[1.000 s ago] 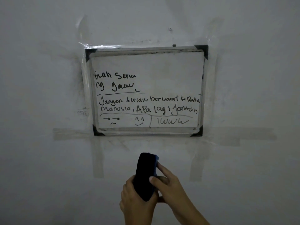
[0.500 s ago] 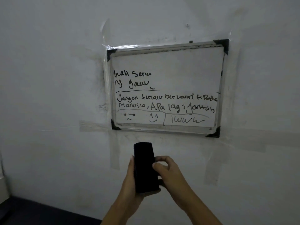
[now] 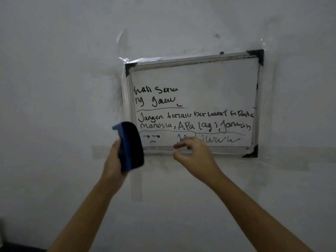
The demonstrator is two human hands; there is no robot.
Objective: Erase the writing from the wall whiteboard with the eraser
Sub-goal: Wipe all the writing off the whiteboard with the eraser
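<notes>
On a dim grey wall, the taped, metal-framed whiteboard (image 3: 218, 79) is carrying black writing. Your left hand (image 3: 113, 160) is gripping the dark blue felt eraser (image 3: 130, 146) at its lower-left corner; your right hand (image 3: 195, 153) is hanging empty, fingers loose. Be pressing the felt flat, wiping in overlapping rows.

plain room: taped whiteboard (image 3: 194, 79) on scuffed wall (image 3: 54, 70)

2 bare forearms, no sleeves; left hand (image 3: 113, 160), right hand (image 3: 197, 155).
</notes>
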